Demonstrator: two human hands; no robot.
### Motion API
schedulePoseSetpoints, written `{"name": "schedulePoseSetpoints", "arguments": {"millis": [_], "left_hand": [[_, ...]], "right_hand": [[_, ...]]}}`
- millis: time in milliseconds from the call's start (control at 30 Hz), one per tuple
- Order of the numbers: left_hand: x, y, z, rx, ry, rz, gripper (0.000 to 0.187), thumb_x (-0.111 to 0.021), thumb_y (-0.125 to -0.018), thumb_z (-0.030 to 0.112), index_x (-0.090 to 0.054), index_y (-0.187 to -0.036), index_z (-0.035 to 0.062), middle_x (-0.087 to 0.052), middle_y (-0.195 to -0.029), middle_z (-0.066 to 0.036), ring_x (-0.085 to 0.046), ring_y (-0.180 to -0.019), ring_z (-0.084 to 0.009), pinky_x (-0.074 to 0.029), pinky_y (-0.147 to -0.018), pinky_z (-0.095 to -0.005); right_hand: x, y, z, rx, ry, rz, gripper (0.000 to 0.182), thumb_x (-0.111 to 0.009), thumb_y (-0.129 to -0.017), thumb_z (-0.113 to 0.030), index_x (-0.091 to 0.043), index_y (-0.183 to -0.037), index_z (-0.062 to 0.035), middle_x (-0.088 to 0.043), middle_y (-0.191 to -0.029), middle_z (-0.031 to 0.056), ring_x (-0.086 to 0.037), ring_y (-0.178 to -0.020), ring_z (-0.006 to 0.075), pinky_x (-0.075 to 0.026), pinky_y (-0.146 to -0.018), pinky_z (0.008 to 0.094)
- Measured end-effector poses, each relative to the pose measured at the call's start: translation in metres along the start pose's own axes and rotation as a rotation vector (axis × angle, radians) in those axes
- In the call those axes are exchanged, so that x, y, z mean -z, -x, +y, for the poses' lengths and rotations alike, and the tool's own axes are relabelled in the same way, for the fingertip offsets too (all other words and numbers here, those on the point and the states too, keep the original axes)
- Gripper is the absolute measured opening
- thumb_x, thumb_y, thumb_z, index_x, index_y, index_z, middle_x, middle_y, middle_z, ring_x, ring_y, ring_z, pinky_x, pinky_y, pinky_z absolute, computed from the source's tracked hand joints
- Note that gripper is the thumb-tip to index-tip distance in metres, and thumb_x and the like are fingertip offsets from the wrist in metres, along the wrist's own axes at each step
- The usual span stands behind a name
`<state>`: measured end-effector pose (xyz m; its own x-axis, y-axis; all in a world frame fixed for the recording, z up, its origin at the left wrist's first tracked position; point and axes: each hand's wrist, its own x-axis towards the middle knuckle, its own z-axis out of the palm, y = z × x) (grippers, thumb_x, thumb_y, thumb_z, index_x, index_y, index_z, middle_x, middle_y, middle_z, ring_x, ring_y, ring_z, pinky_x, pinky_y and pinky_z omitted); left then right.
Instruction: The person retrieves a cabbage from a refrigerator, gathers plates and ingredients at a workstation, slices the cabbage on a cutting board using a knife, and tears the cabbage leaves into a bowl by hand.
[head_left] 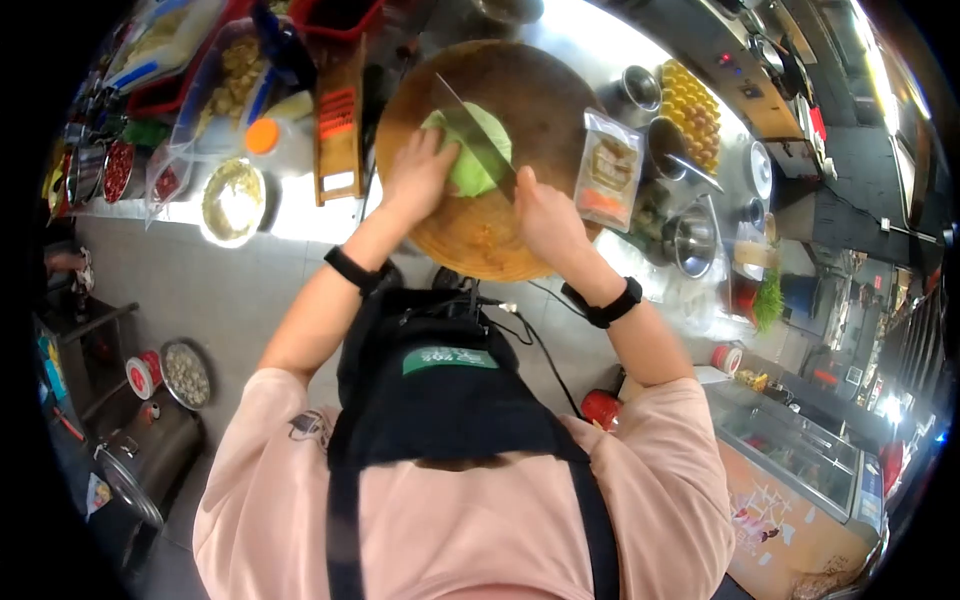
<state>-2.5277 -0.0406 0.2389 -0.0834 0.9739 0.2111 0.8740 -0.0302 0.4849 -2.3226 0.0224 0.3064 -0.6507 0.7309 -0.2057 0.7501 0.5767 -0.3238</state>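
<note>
- Gripped the knife (474,136) with closed right fingers (527,186).
- Steadied the green vegetable (491,122) with open, bent left fingers (426,147).
- Had it largely whole: little apparently cut, much left.

The person wears a pale pink short-sleeved shirt (460,520). Over it goes a black apron (450,400) with a green label (448,360). Each wrist has a black band (603,303).
</note>
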Motion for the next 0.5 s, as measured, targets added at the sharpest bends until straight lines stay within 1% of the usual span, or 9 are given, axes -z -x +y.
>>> {"name": "schedulePoseSetpoints", "arguments": {"millis": [33,67,167,233,267,333,367,467,500], "left_hand": [[0.001,-0.001,0.001,0.008,0.007,0.001,0.049,-0.072,-0.07,0.011,-0.057,-0.116,0.0072,-0.05,-0.129,-0.019,-0.044,-0.121,-0.0369,-0.042,-0.093,-0.0449],[-0.002,0.0,0.0,0.0,0.005,-0.007,0.049,-0.072,-0.07,0.011,-0.057,-0.116,0.0072,-0.05,-0.129,-0.019,-0.044,-0.121,-0.0369,-0.042,-0.093,-0.0449],[-0.013,0.0,-0.003,0.002,-0.043,-0.011,0.044,-0.069,-0.071,0.009,-0.058,-0.114,0.007,-0.049,-0.13,-0.019,-0.045,-0.121,-0.0376,-0.042,-0.094,-0.0455],[-0.009,0.001,0.004,0.007,-0.036,0.003,0.035,-0.063,-0.076,0.007,-0.059,-0.111,0.0064,-0.049,-0.129,-0.02,-0.045,-0.121,-0.0382,-0.041,-0.095,-0.0464],[-0.011,-0.003,0.002,0.001,-0.04,0.002,0.035,-0.063,-0.076,0.007,-0.059,-0.111,0.0064,-0.049,-0.129,-0.02,-0.045,-0.121,-0.0382,-0.041,-0.095,-0.0464],[-0.015,0.002,0.009,-0.024,-0.127,0.06,0.026,-0.055,-0.081,0.007,-0.059,-0.107,0.006,-0.05,-0.127,-0.02,-0.047,-0.119,-0.0383,-0.041,-0.095,-0.0466],[-0.013,0.003,0.009,-0.005,-0.085,0.072,0.023,-0.051,-0.082,0.006,-0.058,-0.104,0.0059,-0.051,-0.125,-0.019,-0.047,-0.119,-0.0381,-0.042,-0.094,-0.0466],[-0.015,0.004,0.009,0.003,-0.07,0.114,0.022,-0.051,-0.082,0.007,-0.057,-0.103,0.0061,-0.051,-0.125,-0.018,-0.048,-0.118,-0.0379,-0.042,-0.093,-0.0465],[-0.018,0.004,0.008,0.019,-0.065,0.097,0.023,-0.053,-0.08,0.006,-0.057,-0.103,0.006,-0.05,-0.125,-0.018,-0.047,-0.118,-0.0379,-0.042,-0.093,-0.0464]], "right_hand": [[0.002,-0.001,0.0,-0.008,0.033,-0.079,0.017,-0.041,-0.091,-0.012,-0.043,-0.106,-0.0019,-0.063,-0.084,0.0226,-0.063,-0.074,0.0429,-0.05,-0.063,0.0537],[-0.001,-0.001,0.0,-0.016,0.026,-0.076,0.017,-0.041,-0.091,-0.012,-0.043,-0.106,-0.0019,-0.063,-0.084,0.0226,-0.063,-0.074,0.0429,-0.05,-0.063,0.0537],[-0.016,-0.012,0.003,-0.012,0.074,-0.044,0.017,-0.041,-0.091,-0.011,-0.043,-0.105,-0.0009,-0.064,-0.08,0.0234,-0.064,-0.072,0.0418,-0.051,-0.062,0.0515],[-0.03,-0.018,0.0,0.023,0.113,0.033,0.016,-0.042,-0.089,-0.009,-0.043,-0.103,-0.0002,-0.064,-0.076,0.0223,-0.065,-0.068,0.0407,-0.052,-0.058,0.0491],[-0.037,-0.029,0.001,0.02,0.109,0.039,0.016,-0.042,-0.089,-0.009,-0.043,-0.103,-0.0002,-0.064,-0.076,0.0223,-0.065,-0.068,0.0407,-0.052,-0.058,0.0491],[-0.048,-0.038,0.0,0.077,0.022,0.062,0.015,-0.045,-0.087,-0.008,-0.044,-0.1,0.0,-0.064,-0.072,0.0209,-0.065,-0.065,0.0394,-0.053,-0.055,0.0466],[-0.05,-0.039,-0.001,0.084,0.022,0.069,0.015,-0.045,-0.087,-0.008,-0.044,-0.1,0.0,-0.064,-0.072,0.0209,-0.065,-0.065,0.0394,-0.053,-0.055,0.0466],[-0.06,-0.034,-0.002,0.062,0.069,0.013,0.015,-0.047,-0.086,-0.008,-0.045,-0.099,0.0002,-0.065,-0.072,0.0209,-0.066,-0.064,0.037,-0.054,-0.055,0.0448],[-0.071,-0.036,0.005,0.063,0.067,0.058,0.015,-0.047,-0.086,-0.008,-0.045,-0.098,0.0004,-0.065,-0.072,0.0212,-0.067,-0.064,0.0364,-0.054,-0.056,0.0443]]}}
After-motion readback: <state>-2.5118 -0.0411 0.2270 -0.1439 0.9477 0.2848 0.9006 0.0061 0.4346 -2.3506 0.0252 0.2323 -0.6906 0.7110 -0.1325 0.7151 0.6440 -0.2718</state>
